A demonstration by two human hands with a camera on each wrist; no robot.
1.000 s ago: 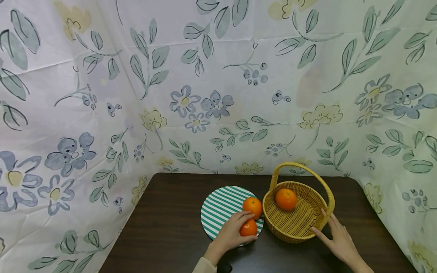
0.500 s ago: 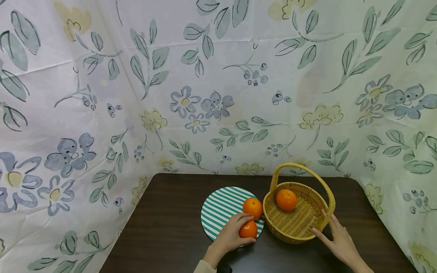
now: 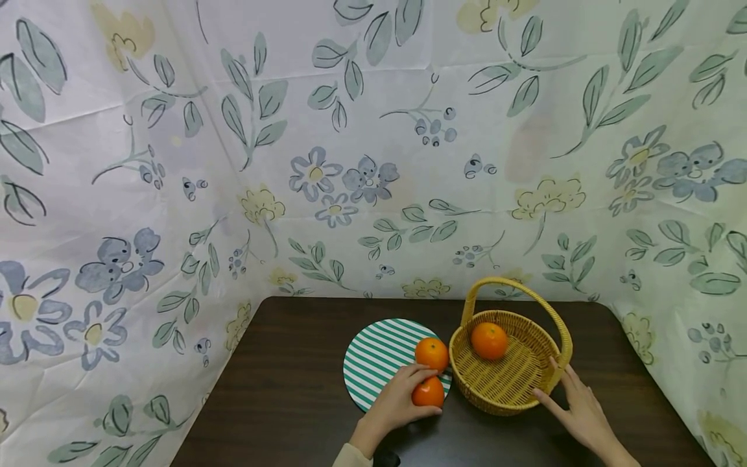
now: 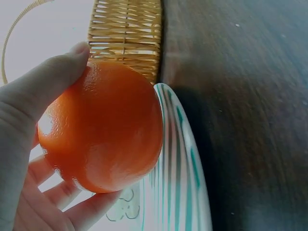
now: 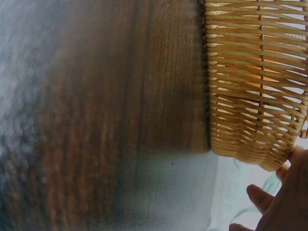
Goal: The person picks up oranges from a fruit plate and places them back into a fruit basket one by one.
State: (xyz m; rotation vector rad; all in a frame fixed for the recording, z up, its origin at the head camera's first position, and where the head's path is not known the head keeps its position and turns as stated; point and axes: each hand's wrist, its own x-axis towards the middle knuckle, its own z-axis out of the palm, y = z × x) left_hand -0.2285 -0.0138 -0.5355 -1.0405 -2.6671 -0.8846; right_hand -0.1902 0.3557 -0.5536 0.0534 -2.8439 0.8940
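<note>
My left hand (image 3: pixel 397 401) grips a glossy reddish orange (image 3: pixel 428 392) at the near right of a green-and-white striped round plate (image 3: pixel 373 357). In the left wrist view the thumb lies along one side of this orange (image 4: pixel 103 130), with fingers curled beneath. Whether it is lifted off the plate I cannot tell. A second orange (image 3: pixel 432 353) sits just behind it on the plate. My right hand (image 3: pixel 580 412) touches the right side of a yellow wicker basket (image 3: pixel 496 403) near the foot of its handle, fingers spread and fairly straight. One orange (image 3: pixel 489 341) lies inside the basket.
Both plate and basket stand on a dark brown wooden table (image 3: pixel 280 389), the basket just right of the plate. The basket's tall arched handle (image 3: pixel 525 288) rises over it. Floral cloth (image 3: pixel 373 162) hangs behind and at the sides. A small dark object (image 3: pixel 386 459) shows by the left wrist.
The left hand and its orange have shifted slightly to the right, towards the basket. The right hand, the basket and the other oranges have stayed put.
</note>
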